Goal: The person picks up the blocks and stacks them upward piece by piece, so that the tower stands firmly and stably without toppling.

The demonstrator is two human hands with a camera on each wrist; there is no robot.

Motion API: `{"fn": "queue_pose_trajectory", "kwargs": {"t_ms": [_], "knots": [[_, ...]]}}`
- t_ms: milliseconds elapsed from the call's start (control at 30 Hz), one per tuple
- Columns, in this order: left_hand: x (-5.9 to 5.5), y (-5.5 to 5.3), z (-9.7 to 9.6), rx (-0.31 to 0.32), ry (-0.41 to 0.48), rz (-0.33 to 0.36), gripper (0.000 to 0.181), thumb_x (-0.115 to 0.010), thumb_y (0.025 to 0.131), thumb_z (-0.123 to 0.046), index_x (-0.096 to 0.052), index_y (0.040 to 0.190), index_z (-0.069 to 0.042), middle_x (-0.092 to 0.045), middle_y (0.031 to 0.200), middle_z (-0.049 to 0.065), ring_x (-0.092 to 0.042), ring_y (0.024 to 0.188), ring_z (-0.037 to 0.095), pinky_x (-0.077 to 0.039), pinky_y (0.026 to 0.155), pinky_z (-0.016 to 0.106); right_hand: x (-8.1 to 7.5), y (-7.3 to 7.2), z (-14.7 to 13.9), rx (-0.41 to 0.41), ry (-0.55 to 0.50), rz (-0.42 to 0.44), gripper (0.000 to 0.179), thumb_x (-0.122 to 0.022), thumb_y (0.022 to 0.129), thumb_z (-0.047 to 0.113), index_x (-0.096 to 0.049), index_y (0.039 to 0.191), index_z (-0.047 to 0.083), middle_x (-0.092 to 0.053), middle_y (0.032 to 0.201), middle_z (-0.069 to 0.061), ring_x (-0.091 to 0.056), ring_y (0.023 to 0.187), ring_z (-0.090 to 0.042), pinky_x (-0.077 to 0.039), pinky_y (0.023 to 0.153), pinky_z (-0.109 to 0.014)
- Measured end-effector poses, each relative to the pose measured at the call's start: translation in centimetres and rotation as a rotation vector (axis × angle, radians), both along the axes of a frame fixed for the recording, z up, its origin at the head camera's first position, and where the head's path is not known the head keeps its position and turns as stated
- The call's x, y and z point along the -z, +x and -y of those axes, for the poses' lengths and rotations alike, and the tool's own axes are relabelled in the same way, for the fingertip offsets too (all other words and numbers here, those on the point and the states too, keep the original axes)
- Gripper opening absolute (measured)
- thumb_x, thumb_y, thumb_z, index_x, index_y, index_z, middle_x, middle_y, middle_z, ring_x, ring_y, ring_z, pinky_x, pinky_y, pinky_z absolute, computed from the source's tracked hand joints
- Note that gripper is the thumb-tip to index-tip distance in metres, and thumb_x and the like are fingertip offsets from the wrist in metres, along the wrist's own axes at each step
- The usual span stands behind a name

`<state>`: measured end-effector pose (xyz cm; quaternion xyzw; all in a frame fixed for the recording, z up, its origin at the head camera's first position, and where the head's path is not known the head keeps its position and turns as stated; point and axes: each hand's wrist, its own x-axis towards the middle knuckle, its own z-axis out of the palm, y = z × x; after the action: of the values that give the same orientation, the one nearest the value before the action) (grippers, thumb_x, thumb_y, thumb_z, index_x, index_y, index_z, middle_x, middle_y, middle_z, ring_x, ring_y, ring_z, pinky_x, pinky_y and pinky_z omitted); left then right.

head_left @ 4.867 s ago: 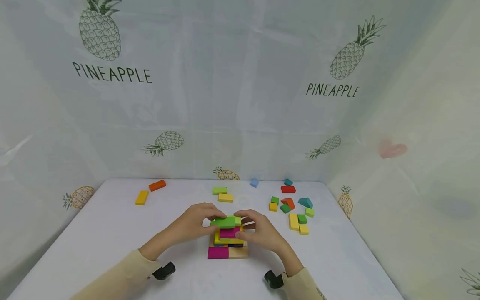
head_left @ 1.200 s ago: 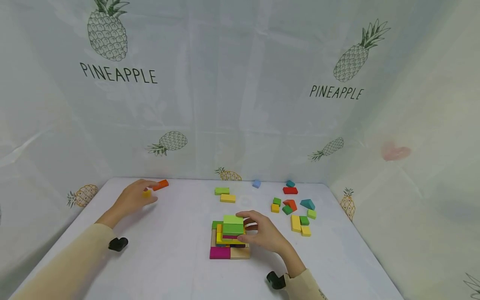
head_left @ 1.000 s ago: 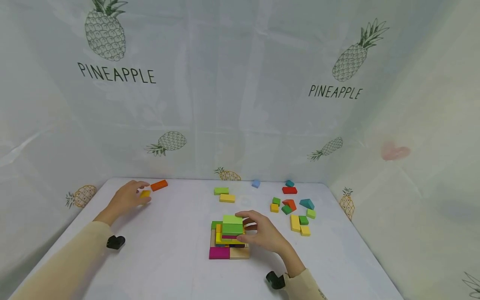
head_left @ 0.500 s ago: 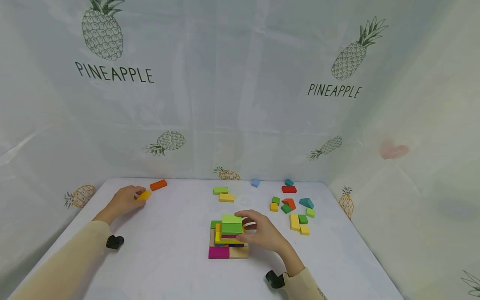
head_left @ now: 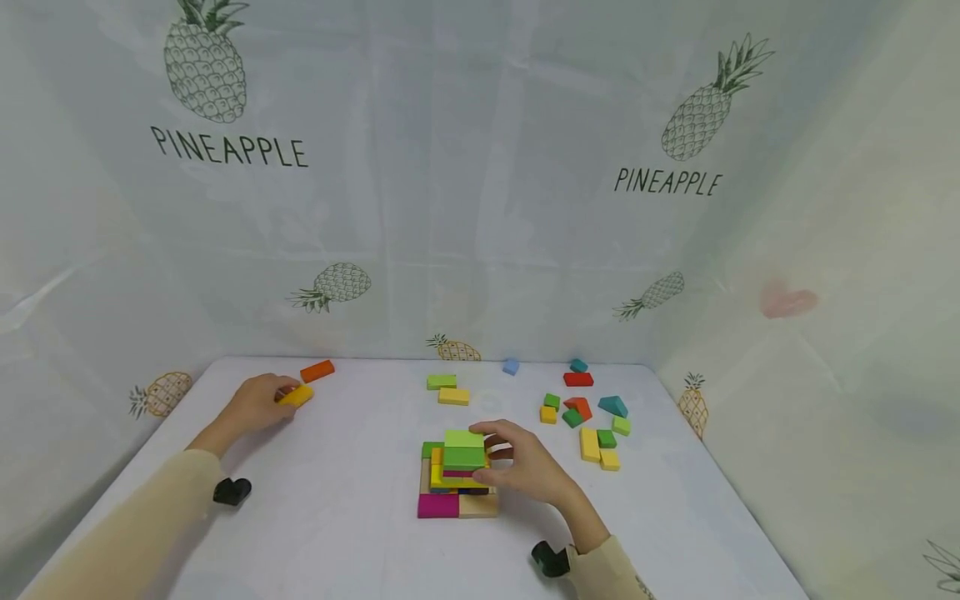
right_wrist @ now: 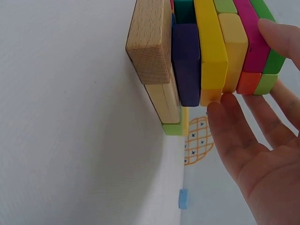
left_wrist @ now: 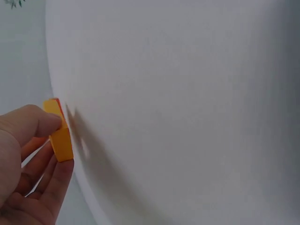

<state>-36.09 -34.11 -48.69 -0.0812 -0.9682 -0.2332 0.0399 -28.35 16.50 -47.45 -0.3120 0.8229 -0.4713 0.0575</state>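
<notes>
The left hand (head_left: 251, 407), near the desk's far left corner, pinches a yellow block (head_left: 296, 396) between thumb and fingers; an orange block (head_left: 317, 371) lies just beyond, by the far edge. Midway across the desk (head_left: 337, 500), the right hand (head_left: 521, 462) curves loosely at the right side of a tiered stack (head_left: 464, 457), holding it with thumb and fingertips. Smooth white desktop stretches broadly from the stack to the left edge, giving the left arm room. A lime block (head_left: 441, 382) lies by the middle of the far edge; toward the far right corner, a red block (head_left: 578, 379) and a teal wedge (head_left: 612, 406) lie among small cuboids. Only the right wrist view shows grain on the wooden base block (right_wrist: 150, 44) and an orange end piece (right_wrist: 248, 83); the left wrist view reveals the left thumb against the yellow block's face.
</notes>
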Motion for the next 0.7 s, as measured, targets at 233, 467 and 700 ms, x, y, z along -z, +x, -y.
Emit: {"fn": "queue_pose_trajectory", "kwargs": {"t_ms": [233,467,700], "knots": [[-1.2,0.6,-2.4,0.094,0.007,-0.076,0.048,-0.081,0.09,-0.011,-0.069,0.135,0.001,-0.07,0.112,0.015,-0.063,0.097,0.03,-0.057,0.087,0.05,-0.2,0.0,0.0,0.004,0.019,-0.015,0.061,-0.086,0.092,0.023,-0.06,0.147,0.021,-0.063,0.141,-0.001,-0.065,0.119,-0.026,-0.058,0.103,-0.049],[-2.7,1.7,-6.5,0.227,0.0,-0.212,0.045,-0.085,0.086,-0.004,-0.074,0.13,-0.004,-0.074,0.115,0.01,-0.068,0.097,0.024,-0.063,0.086,0.043,-0.2,0.0,-0.2,0.012,0.011,0.01,0.062,-0.087,0.091,0.025,-0.061,0.147,0.023,-0.062,0.141,0.005,-0.064,0.121,-0.023,-0.057,0.105,-0.046],[-4.9,3.9,-11.2,0.35,0.049,-0.201,0.043,-0.083,0.089,-0.008,-0.075,0.131,-0.013,-0.072,0.114,-0.006,-0.065,0.099,0.013,-0.061,0.086,0.035,-0.2,0.0,-0.1,0.006,-0.001,0.0,0.06,-0.086,0.092,0.025,-0.061,0.147,0.021,-0.063,0.14,0.001,-0.063,0.122,-0.028,-0.056,0.105,-0.05]]}}
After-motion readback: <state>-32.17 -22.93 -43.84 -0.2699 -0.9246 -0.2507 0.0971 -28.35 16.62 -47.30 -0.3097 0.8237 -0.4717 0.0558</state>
